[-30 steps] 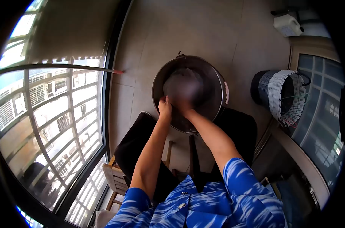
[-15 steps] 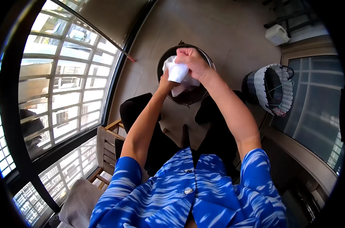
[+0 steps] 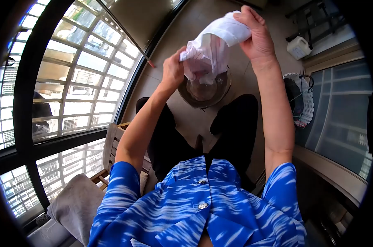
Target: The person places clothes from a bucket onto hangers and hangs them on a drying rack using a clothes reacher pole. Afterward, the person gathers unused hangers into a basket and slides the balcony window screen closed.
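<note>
Between my two raised hands hangs a thin white cloth (image 3: 213, 45), stretched out and sagging in the middle, partly see-through. My left hand (image 3: 174, 70) is closed on its lower left edge. Higher up on the right, my right hand (image 3: 256, 35) grips the other end, fingers curled round the fabric. Under the cloth stands a round metal bucket (image 3: 225, 88) on the floor, its far side hidden by the cloth and its inside hard to make out. The kind of garment or cloth cannot be told.
A woven basket (image 3: 308, 101) stands at right beside a glass door (image 3: 338, 111). Further back is a white jug (image 3: 298, 47) near a dark rack. On the left are a barred window (image 3: 81, 74) and a wooden chair (image 3: 112, 140) with a grey cushion (image 3: 77, 206).
The bunched cloth has been lifted from over the bucket and spread apart. My right hand moved up and right, my left slightly up and left.
</note>
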Tool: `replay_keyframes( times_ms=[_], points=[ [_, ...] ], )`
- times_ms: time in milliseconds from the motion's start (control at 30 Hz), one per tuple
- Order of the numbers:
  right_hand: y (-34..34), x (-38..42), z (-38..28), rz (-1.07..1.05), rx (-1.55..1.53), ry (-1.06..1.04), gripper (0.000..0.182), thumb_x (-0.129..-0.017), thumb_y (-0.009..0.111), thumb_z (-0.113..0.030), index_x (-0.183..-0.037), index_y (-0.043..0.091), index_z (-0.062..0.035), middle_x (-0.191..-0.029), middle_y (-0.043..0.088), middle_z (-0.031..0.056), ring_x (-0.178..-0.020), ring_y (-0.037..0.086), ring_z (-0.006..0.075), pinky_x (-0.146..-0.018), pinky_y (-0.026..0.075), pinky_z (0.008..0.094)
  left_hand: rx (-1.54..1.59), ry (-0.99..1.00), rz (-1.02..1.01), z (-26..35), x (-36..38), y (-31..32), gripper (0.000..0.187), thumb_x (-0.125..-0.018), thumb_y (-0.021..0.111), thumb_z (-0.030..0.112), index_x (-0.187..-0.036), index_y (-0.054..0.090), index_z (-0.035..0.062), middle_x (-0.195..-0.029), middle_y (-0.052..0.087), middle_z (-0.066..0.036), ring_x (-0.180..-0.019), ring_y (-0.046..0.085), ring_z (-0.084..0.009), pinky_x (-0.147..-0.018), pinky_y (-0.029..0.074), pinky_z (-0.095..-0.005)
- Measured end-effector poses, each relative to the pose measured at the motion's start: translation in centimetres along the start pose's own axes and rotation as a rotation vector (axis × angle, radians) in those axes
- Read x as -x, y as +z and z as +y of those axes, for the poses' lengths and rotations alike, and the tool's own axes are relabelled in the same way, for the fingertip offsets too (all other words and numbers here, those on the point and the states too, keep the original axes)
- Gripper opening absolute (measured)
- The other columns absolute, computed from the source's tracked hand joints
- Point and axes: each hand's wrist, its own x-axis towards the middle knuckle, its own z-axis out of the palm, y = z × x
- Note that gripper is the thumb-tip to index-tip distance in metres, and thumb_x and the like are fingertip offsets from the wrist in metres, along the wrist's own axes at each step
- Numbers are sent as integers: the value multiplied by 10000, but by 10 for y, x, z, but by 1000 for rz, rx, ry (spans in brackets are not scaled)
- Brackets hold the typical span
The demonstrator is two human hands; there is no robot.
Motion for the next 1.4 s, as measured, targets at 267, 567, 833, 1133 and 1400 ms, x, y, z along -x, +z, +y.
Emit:
replay_keyframes(
  times_ms=[267,567,833,1133,1400],
  points=[
    [-79,25,49,437,-48,121,266,-740,652,29,-651,463,-137,-705,511,-28,-677,524,106,-617,432,257,-28,-35,123,60,-37,-57,148,-808,505,58,-910,609,31,-769,617,-198,-750,610,-371,-635,466,-376],
    [-128,50,38,663,-45,63,232,-751,664,29,-706,483,-108,-757,546,11,-718,559,149,-661,465,284,-561,64,176,75,-40,-99,173,-825,514,106,-955,627,113,-788,624,-185,-758,591,-382,-632,463,-425],
    [-79,61,25,416,-81,106,66,-799,601,-22,-808,552,-65,-877,611,72,-837,599,184,-706,486,328,404,-89,82,79,-51,-85,217,-871,427,65,-913,610,-45,-771,641,-117,-671,624,-183,-606,490,-275],
    [-37,146,131,-543,1036,77,533,-640,776,-190,-1082,552,8,-997,607,144,-871,587,253,-772,464,308,999,-246,24,166,-61,-73,210,-818,425,18,-824,593,-106,-726,614,-151,-592,613,-209,-512,525,-312],
    [-3,145,170,137,473,189,334,-812,654,-171,-1060,561,32,-886,622,90,-814,566,152,-773,440,307,792,-231,-407,125,-50,-49,548,-886,567,173,-1306,327,-85,-1271,434,-236,-1027,571,-265,-876,495,-348]
  ],
)
